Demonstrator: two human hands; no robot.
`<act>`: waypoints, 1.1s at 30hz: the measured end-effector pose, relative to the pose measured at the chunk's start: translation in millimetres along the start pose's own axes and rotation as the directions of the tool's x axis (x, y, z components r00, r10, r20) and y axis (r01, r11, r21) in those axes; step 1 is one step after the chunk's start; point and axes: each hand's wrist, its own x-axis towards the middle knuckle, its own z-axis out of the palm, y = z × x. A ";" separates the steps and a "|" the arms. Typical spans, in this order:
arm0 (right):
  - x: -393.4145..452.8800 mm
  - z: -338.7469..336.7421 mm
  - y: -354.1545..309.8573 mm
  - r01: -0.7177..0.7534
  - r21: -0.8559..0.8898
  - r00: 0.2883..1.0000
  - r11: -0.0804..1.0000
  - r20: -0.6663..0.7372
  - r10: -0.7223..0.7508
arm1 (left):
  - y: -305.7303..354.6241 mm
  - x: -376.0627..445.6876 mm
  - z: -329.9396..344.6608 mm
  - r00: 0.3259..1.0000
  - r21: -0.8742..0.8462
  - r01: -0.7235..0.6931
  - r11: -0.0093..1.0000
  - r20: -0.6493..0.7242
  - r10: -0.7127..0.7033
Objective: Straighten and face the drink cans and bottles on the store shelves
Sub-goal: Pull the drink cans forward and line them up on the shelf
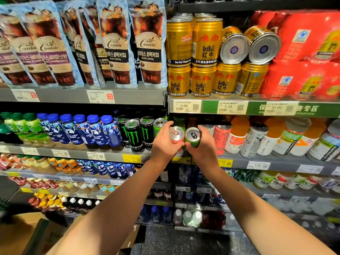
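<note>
Cans of energy drink sit in both hands, seen from the head camera, in front of the second shelf (114,155) from the top of a store display. The left hand (163,144) is wrapped around a pink can (177,136), and the right hand (204,146) is wrapped around a green can (192,138). The two cans are side by side, just touching, tops tilted toward the viewer. Left of the hands, black Monster cans (137,135) stand upright on the same shelf, with blue-capped bottles (81,129) farther left. Right of the hands stands a pink Monster can (221,138), then orange-capped bottles (237,137). On the shelf above, gold Red Bull cans (202,80) are stacked in two layers; two upper cans (248,45) lie on their sides, bases facing out. Coffee pouches (114,41) fill the upper left.
</note>
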 end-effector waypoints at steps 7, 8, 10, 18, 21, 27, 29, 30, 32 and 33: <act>-1.4 -5.3 -3.2 -0.036 0.022 0.999 0.999 0.038 0.035 | -3.8 -2.4 -3.6 0.997 -0.094 0.046 0.994 -0.057 -0.052; -1.8 -5.5 -4.6 -0.033 0.022 0.999 0.999 0.036 0.032 | -4.5 -5.2 -3.8 0.994 -0.140 0.059 0.988 -0.083 -0.071; -0.9 -7.3 -5.8 -0.024 0.042 0.999 0.999 0.046 0.022 | -5.7 -9.8 -6.2 0.983 -0.241 0.083 0.967 -0.138 -0.119; 19.7 -10.0 -6.8 -0.168 -0.007 0.969 0.986 0.184 0.167 | -18.5 -5.2 -41.7 0.948 -0.509 0.210 0.835 -0.102 -0.301; 28.2 -1.1 -13.7 -0.161 -0.015 0.967 0.987 0.196 0.161 | -22.0 -9.0 -51.4 0.945 -0.547 0.235 0.803 -0.066 -0.322; 42.6 19.7 -25.8 -0.185 -0.036 0.957 0.982 0.221 0.188 | -38.2 -17.5 -66.7 0.941 -0.626 0.241 0.742 -0.035 -0.335; 47.9 24.3 -30.0 -0.195 -0.049 0.951 0.980 0.233 0.201 | -43.0 -20.1 -71.8 0.951 -0.655 0.225 0.722 -0.014 -0.309; 50.1 26.4 -31.9 -0.201 -0.058 0.949 0.978 0.237 0.209 | -45.3 -21.3 -74.2 0.957 -0.665 0.213 0.716 -0.007 -0.290; 53.4 30.2 -34.6 -0.222 -0.078 0.941 0.972 0.242 0.235 | -47.7 -22.9 -78.2 0.964 -0.684 0.197 0.702 0.004 -0.266; 54.4 32.2 -36.0 -0.237 -0.087 0.937 0.968 0.244 0.251 | -48.6 -23.2 -80.5 0.965 -0.687 0.194 0.700 0.006 -0.262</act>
